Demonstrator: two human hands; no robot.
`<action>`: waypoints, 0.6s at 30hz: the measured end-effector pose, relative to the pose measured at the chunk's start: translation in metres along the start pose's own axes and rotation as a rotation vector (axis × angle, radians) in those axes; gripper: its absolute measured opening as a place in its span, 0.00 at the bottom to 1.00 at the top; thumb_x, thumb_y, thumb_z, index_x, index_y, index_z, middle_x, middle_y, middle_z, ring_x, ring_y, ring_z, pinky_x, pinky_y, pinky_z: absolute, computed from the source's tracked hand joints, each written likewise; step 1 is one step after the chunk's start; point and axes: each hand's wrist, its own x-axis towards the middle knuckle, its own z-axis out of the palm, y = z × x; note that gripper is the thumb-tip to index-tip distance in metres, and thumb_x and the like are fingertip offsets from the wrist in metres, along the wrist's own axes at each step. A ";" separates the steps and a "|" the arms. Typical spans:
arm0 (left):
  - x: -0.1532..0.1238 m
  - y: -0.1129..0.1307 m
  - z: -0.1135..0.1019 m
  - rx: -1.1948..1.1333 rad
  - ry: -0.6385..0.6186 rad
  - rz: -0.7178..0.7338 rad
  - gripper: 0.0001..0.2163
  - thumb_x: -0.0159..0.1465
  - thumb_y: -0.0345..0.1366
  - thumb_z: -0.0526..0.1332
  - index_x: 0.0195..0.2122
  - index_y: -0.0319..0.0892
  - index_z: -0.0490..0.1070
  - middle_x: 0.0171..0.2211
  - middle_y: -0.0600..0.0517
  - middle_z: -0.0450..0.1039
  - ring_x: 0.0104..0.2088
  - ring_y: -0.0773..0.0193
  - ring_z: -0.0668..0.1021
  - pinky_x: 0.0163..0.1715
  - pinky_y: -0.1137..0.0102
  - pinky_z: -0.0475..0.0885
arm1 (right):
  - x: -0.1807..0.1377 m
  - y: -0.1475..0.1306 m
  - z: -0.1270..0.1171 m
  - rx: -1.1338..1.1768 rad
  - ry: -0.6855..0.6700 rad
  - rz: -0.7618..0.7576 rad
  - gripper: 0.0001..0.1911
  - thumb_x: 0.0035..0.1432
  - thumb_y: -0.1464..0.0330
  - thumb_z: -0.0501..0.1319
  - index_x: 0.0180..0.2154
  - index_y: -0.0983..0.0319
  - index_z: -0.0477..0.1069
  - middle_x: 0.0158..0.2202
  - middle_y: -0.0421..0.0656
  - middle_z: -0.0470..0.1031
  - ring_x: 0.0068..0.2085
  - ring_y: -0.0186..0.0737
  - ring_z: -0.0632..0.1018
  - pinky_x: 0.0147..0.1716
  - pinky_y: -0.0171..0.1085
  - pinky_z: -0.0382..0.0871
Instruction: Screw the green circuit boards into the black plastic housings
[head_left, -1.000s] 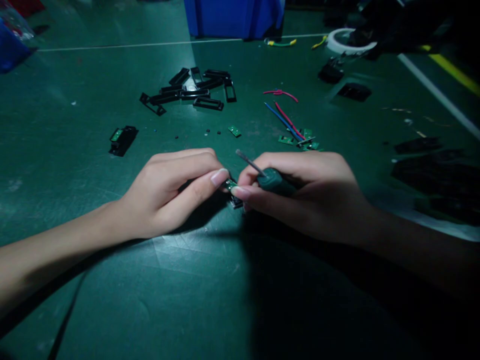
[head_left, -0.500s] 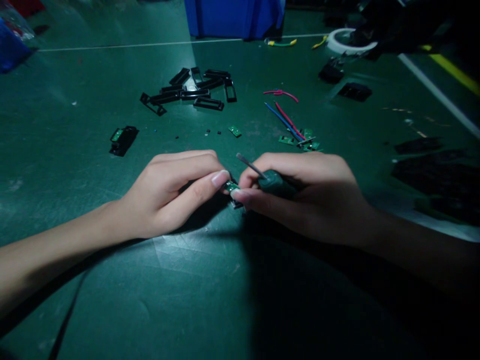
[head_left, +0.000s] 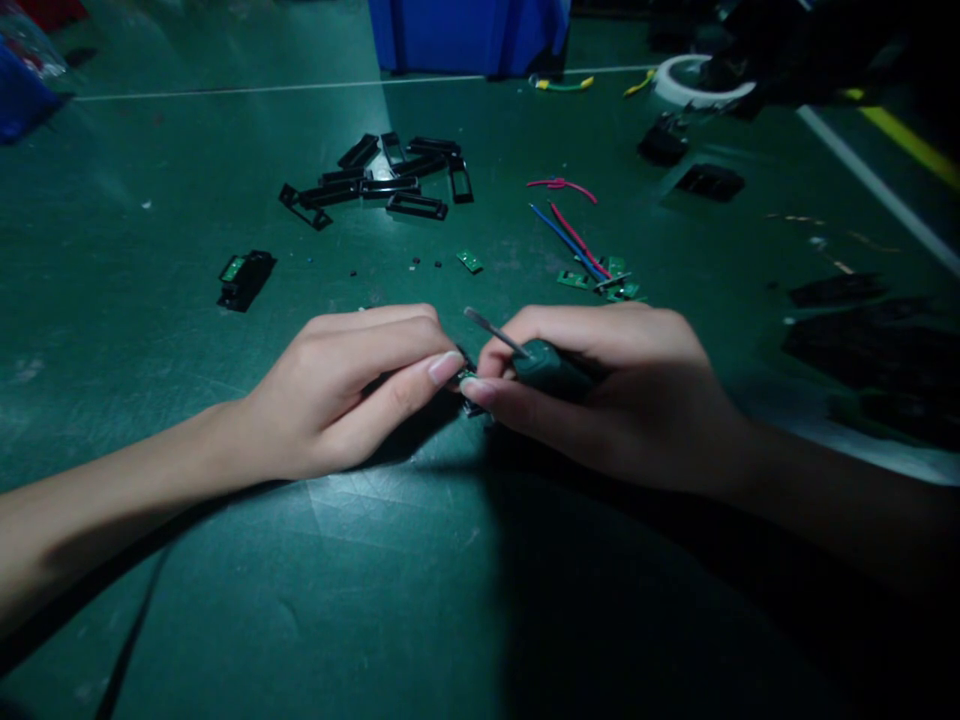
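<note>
Between my fingertips sits a small green circuit board (head_left: pixel 468 374) on a black plastic housing (head_left: pixel 472 408), mostly covered by the thumbs. My left hand (head_left: pixel 367 385) is closed, its thumb and forefinger pinching the board's left end. From the other side my right hand (head_left: pixel 615 390) presses its thumb on the board's right end. Tucked in that same right hand is a screwdriver with a green handle (head_left: pixel 553 370); its metal shaft points up and to the left, away from the board. The lower fingers of both hands are hidden.
Black rectangular frames (head_left: pixel 417 206) lie piled beyond my hands. A black housing with a board (head_left: pixel 246 280) rests at left. One loose board (head_left: pixel 470 261), red and blue wires (head_left: pixel 570 240) and more boards (head_left: pixel 574 280) lie ahead. Farther back are a blue bin (head_left: pixel 472 40) and a white ring (head_left: pixel 701 82).
My left thumb has shifted slightly right and down over the circuit board, so less of its green face shows. The screwdriver tip has moved a little left.
</note>
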 end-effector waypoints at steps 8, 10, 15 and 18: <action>0.002 0.000 0.000 -0.030 0.006 -0.036 0.09 0.75 0.29 0.56 0.37 0.39 0.74 0.28 0.54 0.71 0.30 0.70 0.74 0.33 0.74 0.69 | 0.000 0.003 -0.003 -0.019 -0.033 0.032 0.10 0.64 0.61 0.70 0.37 0.60 0.77 0.30 0.35 0.78 0.27 0.29 0.71 0.29 0.33 0.61; 0.001 0.000 0.000 -0.052 0.019 -0.041 0.09 0.75 0.30 0.57 0.37 0.39 0.74 0.29 0.54 0.72 0.30 0.69 0.75 0.33 0.74 0.70 | 0.000 0.003 -0.003 -0.016 -0.040 0.026 0.10 0.64 0.60 0.70 0.38 0.60 0.77 0.30 0.35 0.78 0.27 0.30 0.72 0.29 0.33 0.61; 0.000 0.000 0.000 -0.086 0.028 -0.047 0.09 0.75 0.29 0.57 0.38 0.39 0.74 0.30 0.54 0.73 0.31 0.71 0.75 0.34 0.75 0.70 | 0.000 0.003 -0.003 -0.013 -0.036 0.036 0.10 0.65 0.60 0.69 0.38 0.60 0.77 0.30 0.35 0.79 0.27 0.30 0.72 0.29 0.33 0.62; 0.000 0.000 0.000 -0.079 0.016 -0.034 0.09 0.75 0.29 0.57 0.39 0.38 0.75 0.30 0.53 0.73 0.31 0.71 0.76 0.35 0.75 0.71 | 0.000 0.001 -0.002 0.007 -0.017 0.024 0.09 0.65 0.63 0.70 0.36 0.61 0.76 0.30 0.34 0.78 0.27 0.28 0.72 0.29 0.32 0.61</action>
